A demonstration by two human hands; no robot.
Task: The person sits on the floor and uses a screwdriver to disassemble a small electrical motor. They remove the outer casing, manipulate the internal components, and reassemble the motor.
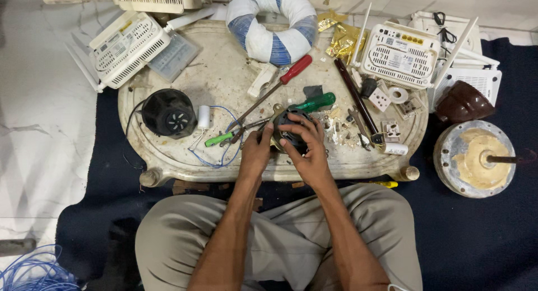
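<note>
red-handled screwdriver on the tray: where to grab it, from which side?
Probably by the red handle, coming from above at the far end of the screwdriver. It lies flat and diagonal with the handle clear; its tip runs toward the left hand and crowded tools.

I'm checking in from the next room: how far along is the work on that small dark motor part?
Done: loose screws and bits lie scattered on the tray. In hand: both the left hand and right hand grip the dark round part. Left: the screwdrivers lie idle; nothing looks reassembled.

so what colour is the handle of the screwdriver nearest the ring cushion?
Red handle, head view.
</note>
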